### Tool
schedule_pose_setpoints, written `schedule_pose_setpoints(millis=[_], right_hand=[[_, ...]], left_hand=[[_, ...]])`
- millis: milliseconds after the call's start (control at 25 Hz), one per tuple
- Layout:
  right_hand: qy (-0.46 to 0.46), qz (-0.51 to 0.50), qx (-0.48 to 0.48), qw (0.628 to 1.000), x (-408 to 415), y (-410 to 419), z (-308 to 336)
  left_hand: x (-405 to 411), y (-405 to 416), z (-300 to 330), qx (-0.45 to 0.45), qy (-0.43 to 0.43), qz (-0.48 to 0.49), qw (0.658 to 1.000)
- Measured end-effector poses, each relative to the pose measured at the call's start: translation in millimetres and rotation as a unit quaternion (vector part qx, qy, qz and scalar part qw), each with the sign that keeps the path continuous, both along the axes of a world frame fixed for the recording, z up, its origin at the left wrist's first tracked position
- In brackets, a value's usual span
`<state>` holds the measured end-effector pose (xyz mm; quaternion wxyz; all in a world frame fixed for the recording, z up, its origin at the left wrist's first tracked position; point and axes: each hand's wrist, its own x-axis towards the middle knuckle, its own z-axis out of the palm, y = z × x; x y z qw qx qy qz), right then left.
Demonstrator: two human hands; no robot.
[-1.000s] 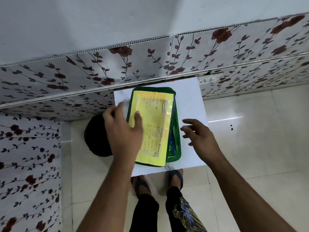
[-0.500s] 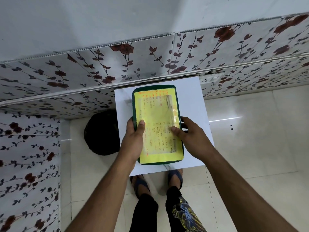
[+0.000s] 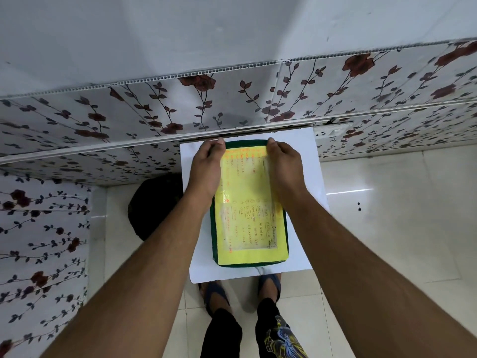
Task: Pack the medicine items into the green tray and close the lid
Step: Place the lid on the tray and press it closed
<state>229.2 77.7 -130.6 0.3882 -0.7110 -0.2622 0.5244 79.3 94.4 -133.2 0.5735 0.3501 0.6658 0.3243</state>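
The green tray lies lengthwise on a small white table. Its lid, covered by a yellow sheet with orange and dark handwriting, sits flat over it and hides whatever is inside. My left hand holds the lid's far left corner, fingers curled over the far edge. My right hand holds the far right corner the same way. No loose medicine items show on the table.
The table stands against a wall of floral panels. A black round object sits on the floor to its left. My sandalled feet are under the near edge. Glossy white floor tiles spread to the right.
The lid was tilted and half on a second ago; it now lies flat over the tray. Both hands slid from the lid's middle sides up to its far corners.
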Motion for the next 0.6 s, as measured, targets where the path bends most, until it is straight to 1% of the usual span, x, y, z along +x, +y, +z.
schedule_pose_setpoints(millis=[120,240,320,520,600], right_hand=[[0.037,-0.043,-0.001,0.998,-1.0,1.2,-4.6],[0.042,-0.068,-0.017,0.997,-1.8,4.9,-2.8],[0.038,-0.076,-0.023,0.996,-1.5,4.5,-4.3],[0.007,-0.050,-0.006,0.999,-0.6,4.7,-4.6],[-0.012,-0.012,-0.008,1.000,4.7,1.8,-2.2]], left_hand=[[-1.1,1.4,-3.7,0.001,-0.022,0.023,0.999],[2.2,2.7,-2.2,0.003,-0.026,0.064,0.998],[3.7,1.6,-0.4,0.005,-0.032,0.069,0.997],[6.2,1.7,5.8,0.022,-0.008,0.038,0.999],[2.5,-1.1,13.1,0.023,0.034,-0.004,0.999]])
